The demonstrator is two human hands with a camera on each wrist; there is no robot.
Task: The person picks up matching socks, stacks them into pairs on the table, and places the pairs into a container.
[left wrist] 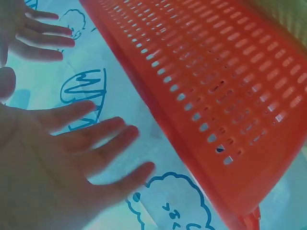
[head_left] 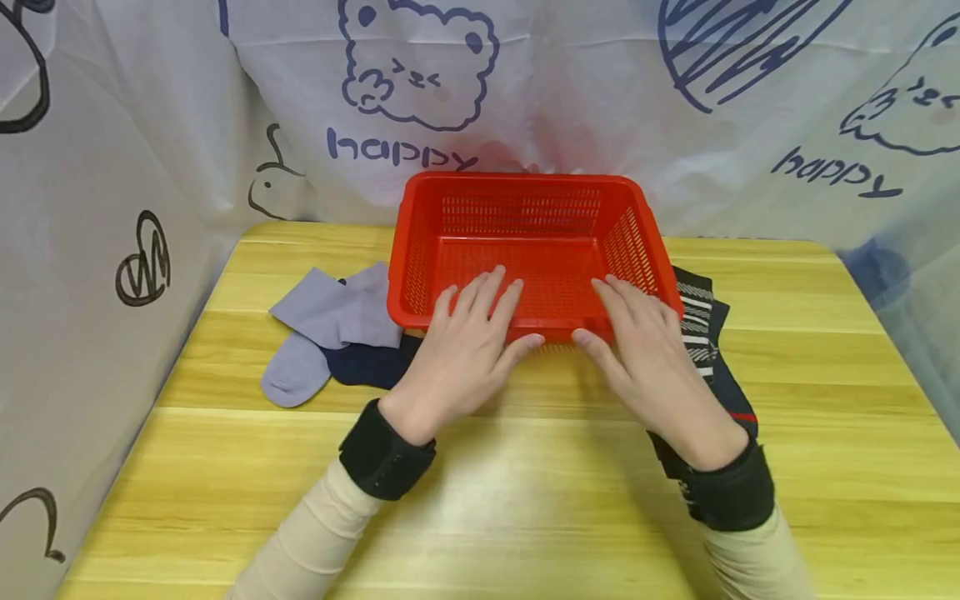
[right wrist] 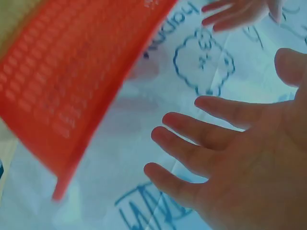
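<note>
A red plastic basket (head_left: 525,323) with slotted walls stands at the back of the table, and its visible floor holds nothing. My left hand (head_left: 463,354) hovers over the basket's near left rim, fingers spread and straight. Over the near right rim is my right hand (head_left: 651,367), its fingers likewise extended. In the left wrist view a gap shows between the left hand (left wrist: 72,158) and the basket wall (left wrist: 192,96). The right wrist view shows the right hand (right wrist: 230,148) apart from the basket (right wrist: 81,91) too.
Grey socks (head_left: 322,312) and a dark navy sock (head_left: 367,363) lie left of the basket. To its right are a black-and-white striped sock (head_left: 696,312) and a dark sock with a red line (head_left: 735,396), partly hidden by my right arm. A printed white cloth (head_left: 570,100) hangs behind.
</note>
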